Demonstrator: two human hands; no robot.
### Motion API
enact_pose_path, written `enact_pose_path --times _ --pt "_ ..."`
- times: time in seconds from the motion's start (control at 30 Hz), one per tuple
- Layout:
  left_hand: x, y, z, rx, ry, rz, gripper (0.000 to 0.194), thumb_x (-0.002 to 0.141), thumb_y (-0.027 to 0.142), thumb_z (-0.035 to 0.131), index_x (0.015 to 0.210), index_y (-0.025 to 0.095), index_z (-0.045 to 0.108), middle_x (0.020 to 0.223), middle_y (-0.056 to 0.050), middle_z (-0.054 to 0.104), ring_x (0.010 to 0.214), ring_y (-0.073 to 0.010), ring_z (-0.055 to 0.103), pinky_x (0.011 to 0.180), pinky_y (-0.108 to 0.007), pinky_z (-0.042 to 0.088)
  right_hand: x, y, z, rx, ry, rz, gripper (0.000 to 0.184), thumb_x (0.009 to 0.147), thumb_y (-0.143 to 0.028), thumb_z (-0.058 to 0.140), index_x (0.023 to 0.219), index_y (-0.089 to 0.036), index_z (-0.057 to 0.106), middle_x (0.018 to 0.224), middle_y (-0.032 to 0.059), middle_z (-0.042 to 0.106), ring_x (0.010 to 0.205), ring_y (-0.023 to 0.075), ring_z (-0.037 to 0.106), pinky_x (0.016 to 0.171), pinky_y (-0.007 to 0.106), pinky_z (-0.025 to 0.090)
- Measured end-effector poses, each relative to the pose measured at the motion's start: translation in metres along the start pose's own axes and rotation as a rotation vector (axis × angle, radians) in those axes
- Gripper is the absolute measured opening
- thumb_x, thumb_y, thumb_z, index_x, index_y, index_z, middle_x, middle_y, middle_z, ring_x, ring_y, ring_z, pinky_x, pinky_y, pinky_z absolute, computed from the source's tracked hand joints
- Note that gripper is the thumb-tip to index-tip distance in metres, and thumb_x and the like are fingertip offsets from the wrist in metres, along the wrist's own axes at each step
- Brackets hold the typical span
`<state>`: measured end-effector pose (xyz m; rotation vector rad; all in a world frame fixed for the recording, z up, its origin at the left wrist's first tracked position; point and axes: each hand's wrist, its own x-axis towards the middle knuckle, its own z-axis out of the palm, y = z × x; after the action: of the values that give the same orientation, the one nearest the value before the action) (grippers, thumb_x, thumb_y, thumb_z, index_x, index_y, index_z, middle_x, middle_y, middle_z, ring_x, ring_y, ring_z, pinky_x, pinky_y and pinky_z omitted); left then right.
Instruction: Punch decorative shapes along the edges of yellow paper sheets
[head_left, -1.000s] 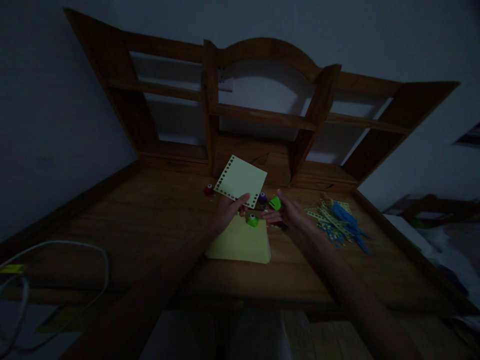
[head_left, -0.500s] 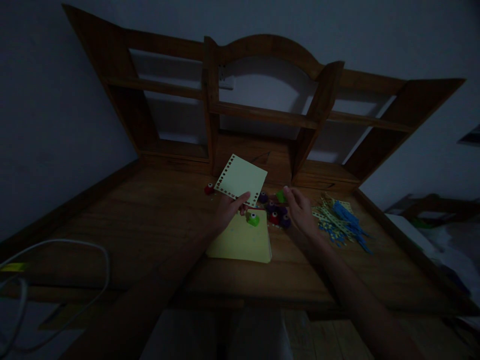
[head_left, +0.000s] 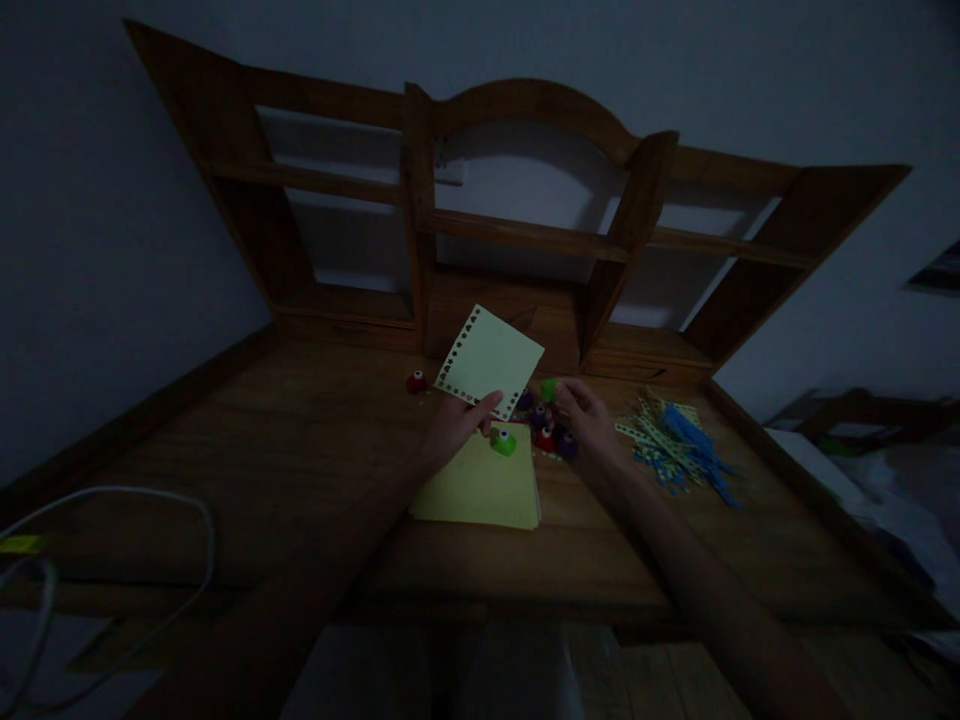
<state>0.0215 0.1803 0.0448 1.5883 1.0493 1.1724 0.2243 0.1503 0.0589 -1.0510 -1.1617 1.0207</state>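
My left hand [head_left: 456, 428] pinches the lower edge of a pale sheet of paper [head_left: 491, 358], held tilted above the desk. Small punched shapes run along its left and lower edges. Between the fingers of my right hand [head_left: 589, 415] is a green craft punch [head_left: 549, 389], just right of the sheet and apart from it. Below the hands, a second green craft punch [head_left: 504, 442] rests on a stack of yellow paper [head_left: 472, 490]. A red punch [head_left: 546, 440] and several purple punches [head_left: 568, 446] sit close under my right hand.
Another red punch [head_left: 416, 381] stands at the left of the sheet. Paper strips and blue scraps [head_left: 686, 440] lie in a heap on the right of the wooden desk [head_left: 315, 430]. A wooden shelf unit [head_left: 525, 225] rises at the back. A white cable [head_left: 142, 490] curls at the left edge.
The sheet in my left hand has turned slightly and shifted right. My right hand has brought the green punch left, nearer to the sheet's right side.
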Motion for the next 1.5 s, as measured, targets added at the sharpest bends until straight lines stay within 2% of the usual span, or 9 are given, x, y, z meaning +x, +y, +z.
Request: enact_pose_path --times 0.17,0.33,0.43,0.57,0.7,0.87,1.1,1.33,1.5 --pt "0.000 0.004 0.000 0.011 -0.003 0.010 0.036 0.079 0.043 0.060 0.053 0.018 0.054 0.051 0.000 0.058 0.051 -0.0140 0.055 0.057 -0.025 0.045 0.004 0.007 -0.001 0.057 0.005 -0.025 0.041 0.064 -0.040 0.078 0.099 -0.027 0.061 0.095 0.0008 0.068 0.077 0.0152 0.064 0.070 0.029 0.051" --pt "-0.003 0.012 0.000 -0.022 -0.049 -0.058 0.037 0.079 0.043 0.059 0.052 0.018 0.057 0.050 -0.002 0.060 0.051 -0.0158 0.059 0.057 -0.027 0.049 0.002 0.005 0.000 0.065 0.072 -0.060 0.046 0.067 -0.038 0.076 0.109 -0.029 0.061 0.104 0.0026 0.068 0.089 0.0186 0.064 0.076 0.032 0.051" --pt "-0.003 0.014 0.001 -0.078 -0.036 -0.092 0.034 0.079 0.042 0.059 0.056 0.017 0.059 0.051 -0.003 0.062 0.051 -0.0164 0.060 0.054 -0.027 0.050 0.003 0.001 -0.002 0.055 0.161 -0.067 0.043 0.071 -0.040 0.072 0.111 -0.026 0.063 0.102 0.0037 0.068 0.081 0.0168 0.064 0.069 0.029 0.051" --pt "0.000 0.007 0.002 -0.109 -0.001 -0.087 0.027 0.078 0.039 0.062 0.066 0.015 0.060 0.050 -0.002 0.062 0.049 -0.0157 0.060 0.053 -0.026 0.049 0.010 -0.002 -0.013 -0.026 0.267 -0.086 0.036 0.076 -0.043 0.063 0.104 -0.021 0.068 0.071 -0.0003 0.063 0.057 0.0112 0.054 0.053 0.024 0.043" --pt "0.004 0.001 0.002 -0.111 0.004 -0.085 0.025 0.077 0.038 0.064 0.074 0.013 0.062 0.051 -0.002 0.063 0.045 -0.0143 0.059 0.047 -0.023 0.047 0.018 0.002 -0.031 -0.381 0.315 -0.205 0.039 0.081 -0.050 0.054 0.093 -0.017 0.070 0.069 0.0017 0.064 0.062 0.0151 0.056 0.055 0.025 0.041" --pt "0.005 0.000 0.001 -0.067 -0.010 -0.123 0.026 0.079 0.037 0.063 0.072 0.012 0.064 0.053 -0.004 0.065 0.049 -0.0153 0.062 0.050 -0.023 0.050 0.023 0.012 -0.052 -0.949 0.223 -0.269 0.038 0.087 -0.047 0.048 0.093 -0.015 0.069 0.078 0.0087 0.070 0.068 0.0190 0.061 0.060 0.026 0.038" --pt "0.008 -0.008 0.003 -0.178 0.029 -0.123 0.030 0.077 0.035 0.066 0.096 0.011 0.065 0.081 -0.011 0.073 0.069 -0.0231 0.070 0.053 -0.028 0.053 0.025 0.022 -0.064 -1.281 0.099 -0.263 0.040 0.090 -0.044 0.045 0.081 -0.013 0.069 0.077 0.0123 0.069 0.065 0.0191 0.060 0.058 0.027 0.035" --pt "0.008 -0.003 -0.001 -0.048 -0.007 -0.126 0.033 0.080 0.039 0.061 0.061 0.012 0.063 0.051 -0.006 0.065 0.044 -0.0142 0.058 0.048 -0.024 0.047 0.028 0.023 -0.063 -1.315 -0.028 -0.225 0.043 0.091 -0.043 0.043 0.080 -0.014 0.072 0.077 0.0113 0.067 0.066 0.0189 0.060 0.063 0.027 0.039" --pt "0.004 0.001 -0.002 0.041 -0.041 -0.074 0.047 0.082 0.045 0.058 0.046 0.015 0.055 0.041 -0.003 0.056 0.041 -0.0111 0.052 0.047 -0.021 0.041 0.019 0.003 -0.046 -1.103 0.248 -0.443 0.051 0.089 -0.052 0.045 0.121 -0.016 0.060 0.108 0.0152 0.060 0.099 0.0270 0.056 0.086 0.037 0.042"
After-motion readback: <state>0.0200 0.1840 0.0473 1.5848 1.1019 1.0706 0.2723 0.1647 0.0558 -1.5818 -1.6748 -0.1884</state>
